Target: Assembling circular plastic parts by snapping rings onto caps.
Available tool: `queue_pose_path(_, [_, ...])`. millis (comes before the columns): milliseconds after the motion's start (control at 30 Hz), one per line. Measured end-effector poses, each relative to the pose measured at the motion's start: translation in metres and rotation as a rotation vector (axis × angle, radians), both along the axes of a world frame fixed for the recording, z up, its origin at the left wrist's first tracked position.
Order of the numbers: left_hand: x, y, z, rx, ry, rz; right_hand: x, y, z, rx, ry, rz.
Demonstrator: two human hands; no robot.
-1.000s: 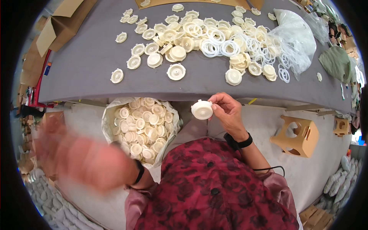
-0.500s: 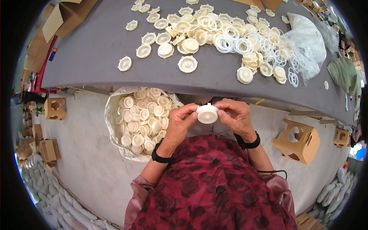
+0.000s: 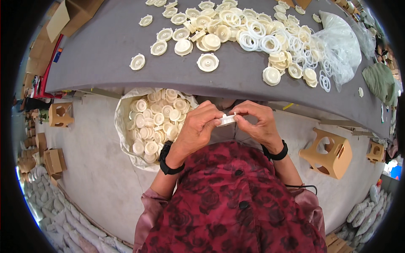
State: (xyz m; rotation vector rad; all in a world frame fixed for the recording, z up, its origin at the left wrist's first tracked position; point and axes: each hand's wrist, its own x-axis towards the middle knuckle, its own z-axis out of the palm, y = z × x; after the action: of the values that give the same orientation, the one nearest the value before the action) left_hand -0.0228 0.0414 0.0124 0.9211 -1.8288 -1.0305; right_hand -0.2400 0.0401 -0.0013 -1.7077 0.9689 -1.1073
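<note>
Between my two hands, over my lap, a round cream plastic cap is held nearly edge-on. My left hand pinches its left side with thumb and fingers. The fingers of my right hand are closed on the opposite side. Past the table edge lie many similar cream caps, some face up and some turned over. Loose translucent rings are heaped among the caps. Whether a ring sits on the held cap, I cannot tell.
A white sack full of cream caps stands on the floor left of my hands. On the grey table a clear plastic bag lies at the right. A tan stool stands at the right, cardboard boxes at the left.
The cap has tipped from showing its round face to nearly edge-on. My left hand has turned further over it, and both hands have drawn in around it.
</note>
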Motion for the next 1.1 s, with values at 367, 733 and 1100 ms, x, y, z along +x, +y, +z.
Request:
queue_pose_path(367, [0.000,0.000,-0.008,0.133,-0.014,-0.044,0.005,0.006,-0.001,0.070,-0.099,0.052])
queue_pose_path(733, [-0.022,0.004,-0.022,0.592,0.637,-0.061,0.019,0.015,-0.019,0.616,-0.780,-0.106])
queue_pose_path(1100, [-0.028,0.021,-0.052,0.491,0.611,0.222,0.043,0.017,-0.030,0.665,-0.748,-0.181])
